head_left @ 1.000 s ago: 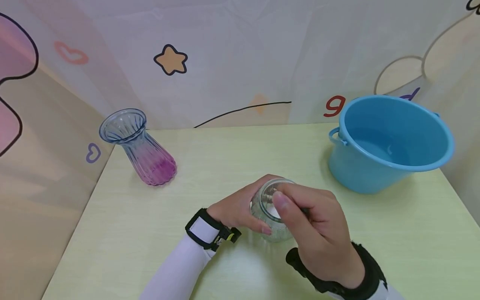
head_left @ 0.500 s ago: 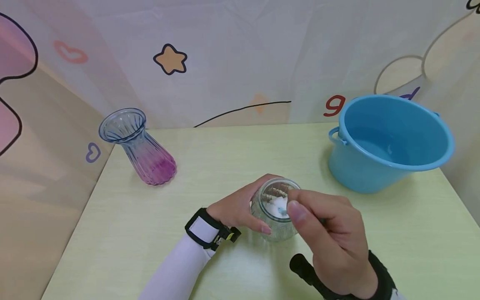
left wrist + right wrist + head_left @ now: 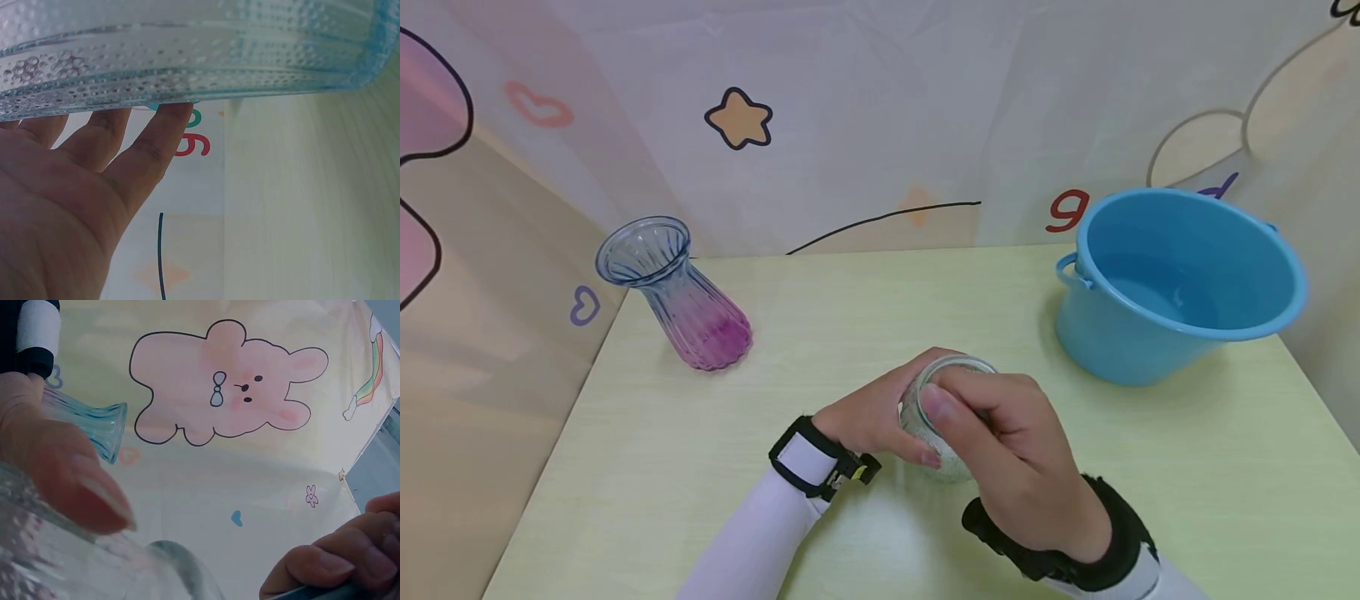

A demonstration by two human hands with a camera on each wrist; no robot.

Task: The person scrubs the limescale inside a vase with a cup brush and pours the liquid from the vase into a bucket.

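Observation:
A clear glass jar (image 3: 951, 468) with a bumpy surface stands on the table near the middle. My left hand (image 3: 887, 417) grips its left side, thumb in front and fingers behind; the left wrist view shows those fingertips against the glass (image 3: 187, 56). Over the jar's mouth, my right hand (image 3: 1015, 450) pinches the blue-green handle (image 3: 325, 592) of what looks like a bottle brush. Only a bit of that handle shows, below the fingers in the right wrist view. The brush head is hidden by the right hand and jar.
At the back left stands a ribbed glass vase (image 3: 700, 308), blue above and pink below. A blue bucket (image 3: 1135, 350) is at the back right. Behind the table (image 3: 850, 308) hangs a patterned cloth backdrop (image 3: 865, 125).
My right hand shifts right, showing a white head with a light blue part inside the jar, then comes back left over the mouth. The left hand and jar stay put.

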